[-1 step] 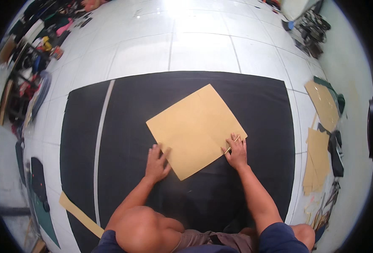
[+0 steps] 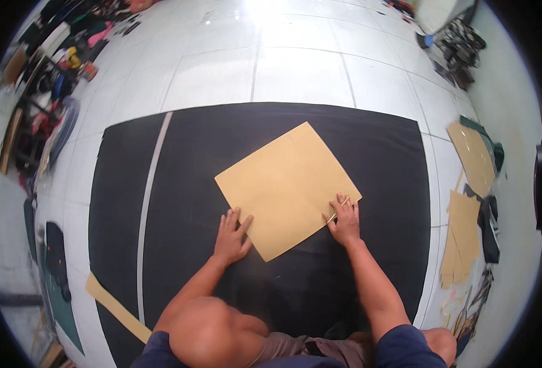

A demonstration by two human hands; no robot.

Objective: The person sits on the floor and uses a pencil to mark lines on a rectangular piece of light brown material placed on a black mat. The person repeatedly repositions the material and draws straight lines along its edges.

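A tan square sheet of card (image 2: pixel 286 187) lies turned cornerwise on a large black cloth (image 2: pixel 185 245) spread over the floor. My left hand (image 2: pixel 231 236) has its fingers apart, fingertips touching the card's lower left edge. At the lower right edge, near the right corner, my right hand (image 2: pixel 344 222) rests with its fingers on the card. A thin yellowish stick like a pencil (image 2: pixel 339 210) is held slantwise in that hand, between thumb and fingers.
A pale straight strip (image 2: pixel 150 190) runs along the cloth's left part. One narrow tan card strip (image 2: pixel 117 306) lies at its lower left edge. More tan card pieces (image 2: pixel 461 236) lie on the white tiles at right, beside the wall. Mixed clutter (image 2: pixel 47 104) lines the far left.
The picture has shifted slightly. My left hand's fingers now lie a little differently against the card's edge, with the thumb plainer. My right hand keeps its place on the card.
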